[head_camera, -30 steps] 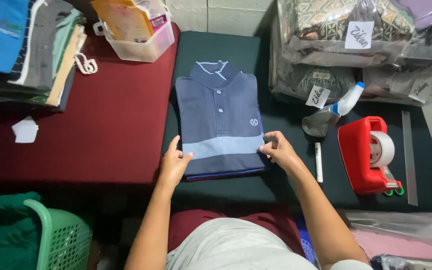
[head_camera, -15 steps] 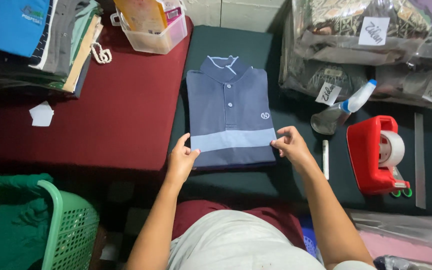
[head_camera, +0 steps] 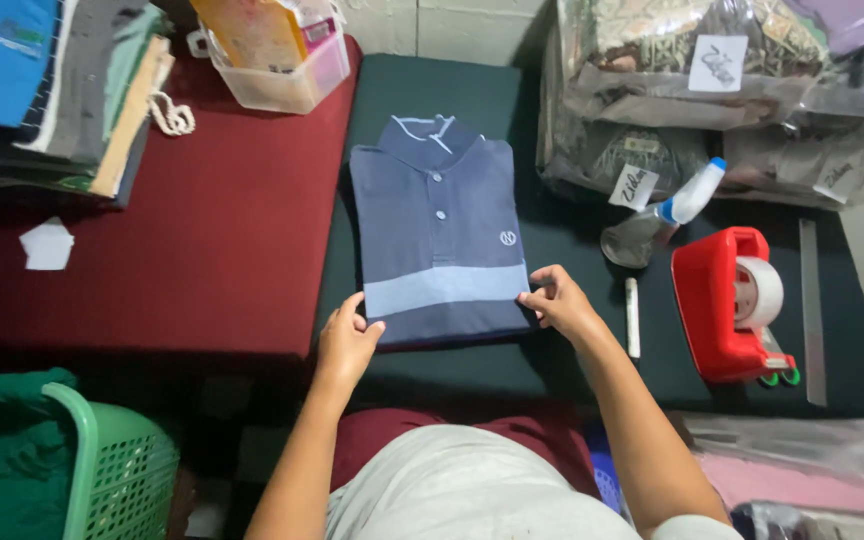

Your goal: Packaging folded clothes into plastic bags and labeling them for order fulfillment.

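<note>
Folded navy polo shirt [head_camera: 439, 235] lies flat on dark green mat [head_camera: 552, 360], left hand [head_camera: 345, 343] & right hand [head_camera: 558, 303] fingers lightly curled, pinching its bottom corners; soft, light, prob. floppy, best gripped at those edges.

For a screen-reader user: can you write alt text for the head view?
Both hands, left hand and right hand, hold the lower corners of a folded navy polo shirt on a dark green pad. A red tape dispenser and a spray bottle sit beside it.
</note>
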